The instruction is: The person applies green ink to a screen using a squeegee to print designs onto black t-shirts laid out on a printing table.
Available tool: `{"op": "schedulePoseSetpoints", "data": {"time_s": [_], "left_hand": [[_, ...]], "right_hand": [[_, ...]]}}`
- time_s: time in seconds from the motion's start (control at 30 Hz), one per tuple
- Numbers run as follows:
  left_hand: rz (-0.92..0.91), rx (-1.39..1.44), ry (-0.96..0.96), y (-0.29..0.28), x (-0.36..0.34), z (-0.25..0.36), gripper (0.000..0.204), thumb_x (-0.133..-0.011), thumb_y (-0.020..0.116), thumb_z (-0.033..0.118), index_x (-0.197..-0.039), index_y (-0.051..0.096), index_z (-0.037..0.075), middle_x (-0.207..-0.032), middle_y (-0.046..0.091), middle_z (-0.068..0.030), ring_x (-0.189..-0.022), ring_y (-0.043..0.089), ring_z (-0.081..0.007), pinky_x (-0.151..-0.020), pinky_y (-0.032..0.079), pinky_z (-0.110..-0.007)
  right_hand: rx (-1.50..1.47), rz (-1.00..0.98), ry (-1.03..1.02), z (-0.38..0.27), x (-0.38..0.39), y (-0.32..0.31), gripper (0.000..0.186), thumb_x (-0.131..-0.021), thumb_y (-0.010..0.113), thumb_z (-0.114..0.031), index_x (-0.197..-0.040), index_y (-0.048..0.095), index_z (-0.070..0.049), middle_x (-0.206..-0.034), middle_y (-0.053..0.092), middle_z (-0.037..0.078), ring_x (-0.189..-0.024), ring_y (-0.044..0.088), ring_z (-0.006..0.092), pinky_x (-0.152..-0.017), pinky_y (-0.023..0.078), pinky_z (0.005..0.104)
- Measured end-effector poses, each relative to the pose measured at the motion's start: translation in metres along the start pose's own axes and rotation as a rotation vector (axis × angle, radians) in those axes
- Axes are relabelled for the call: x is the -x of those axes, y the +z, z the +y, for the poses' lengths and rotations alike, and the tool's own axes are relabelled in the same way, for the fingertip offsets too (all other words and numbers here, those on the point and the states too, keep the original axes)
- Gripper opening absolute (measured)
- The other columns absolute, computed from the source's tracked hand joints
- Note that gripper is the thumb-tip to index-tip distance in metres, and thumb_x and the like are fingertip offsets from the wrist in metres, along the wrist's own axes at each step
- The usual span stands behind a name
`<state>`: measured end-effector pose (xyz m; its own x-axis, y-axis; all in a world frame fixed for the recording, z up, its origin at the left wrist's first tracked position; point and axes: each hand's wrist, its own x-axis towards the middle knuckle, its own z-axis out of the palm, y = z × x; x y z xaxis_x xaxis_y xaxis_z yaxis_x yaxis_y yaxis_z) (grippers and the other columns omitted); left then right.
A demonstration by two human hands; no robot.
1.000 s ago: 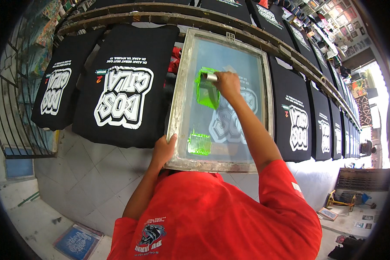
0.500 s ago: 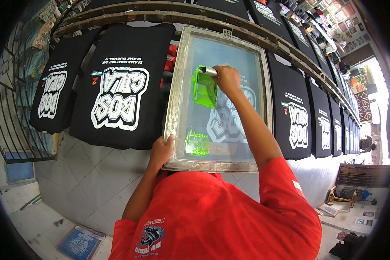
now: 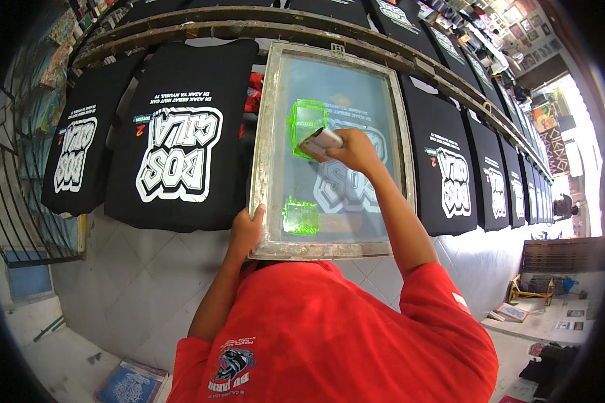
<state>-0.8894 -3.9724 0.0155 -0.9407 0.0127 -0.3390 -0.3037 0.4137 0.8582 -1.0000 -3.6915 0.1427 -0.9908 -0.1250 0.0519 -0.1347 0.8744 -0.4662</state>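
A silkscreen frame [image 3: 264, 134] with a worn, pale border and a bluish mesh [image 3: 336, 84] lies in front of me, over a black shirt whose print shows faintly through. My right hand [image 3: 357, 151] grips a small squeegee [image 3: 321, 142], tilted against the mesh at the lower end of a bright green ink patch [image 3: 309, 114]. Another green patch [image 3: 300, 218] lies nearer me, by the frame's lower left corner. There my left hand [image 3: 247, 230] holds the frame's edge, thumb on top; its other fingers are partly hidden.
Black shirts with white lettering lie to the left [image 3: 175, 74] and in a row to the right [image 3: 444, 121]. Long rails [image 3: 202, 30] run behind the frame. A metal grille [image 3: 20, 208] stands at far left. Another blue screen [image 3: 131, 384] rests on the floor.
My right hand has drawn the squeegee down toward me, from the top of the upper green patch to its lower end. My left hand stays on the frame; the whole view has shifted slightly.
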Motion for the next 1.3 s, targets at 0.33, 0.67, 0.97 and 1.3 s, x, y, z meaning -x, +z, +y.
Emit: {"op": "schedulePoseSetpoints", "data": {"time_s": [0.33,0.67,0.97,1.3], "left_hand": [[-0.015,-0.038,0.01,-0.006,0.005,0.022,0.05,-0.092,0.05,0.04,-0.098,0.063,-0.007,-0.085,0.065,-0.0265,-0.085,0.063,-0.0396,-0.074,0.046,-0.043],[-0.026,0.016,0.028,-0.031,0.031,0.066,0.044,-0.094,0.05,0.034,-0.102,0.062,-0.007,-0.088,0.067,-0.0207,-0.082,0.064,-0.028,-0.075,0.047,-0.037],[0.072,-0.025,0.132,-0.137,0.034,0.034,0.038,-0.095,0.048,0.03,-0.106,0.062,-0.004,-0.09,0.067,-0.0181,-0.082,0.064,-0.0235,-0.076,0.047,-0.036],[0.103,-0.076,0.166,-0.394,-0.007,-0.085,0.046,-0.097,0.045,0.033,-0.115,0.056,-0.008,-0.106,0.064,-0.0149,-0.097,0.059,-0.0225,-0.087,0.043,-0.034]], "right_hand": [[-1.35,0.461,0.559,0.13,0.136,-0.031,0.035,-0.086,0.06,-0.019,-0.115,0.057,-0.001,-0.111,0.062,0.008,-0.102,0.059,0.019,-0.097,0.04,0.0338],[-1.527,0.442,0.63,0.19,0.209,-0.061,0.042,-0.08,0.065,-0.022,-0.115,0.057,-0.002,-0.11,0.063,0.01,-0.102,0.058,0.0245,-0.094,0.041,0.0396],[-1.66,0.434,0.571,0.097,0.193,-0.029,0.038,-0.082,0.065,-0.019,-0.116,0.056,-0.004,-0.114,0.061,0.007,-0.108,0.056,0.0217,-0.1,0.039,0.0387],[-1.702,0.369,0.506,-0.145,0.099,0.109,0.035,-0.08,0.065,-0.015,-0.111,0.058,-0.001,-0.105,0.064,0.009,-0.096,0.061,0.0209,-0.088,0.048,0.0391]]}}
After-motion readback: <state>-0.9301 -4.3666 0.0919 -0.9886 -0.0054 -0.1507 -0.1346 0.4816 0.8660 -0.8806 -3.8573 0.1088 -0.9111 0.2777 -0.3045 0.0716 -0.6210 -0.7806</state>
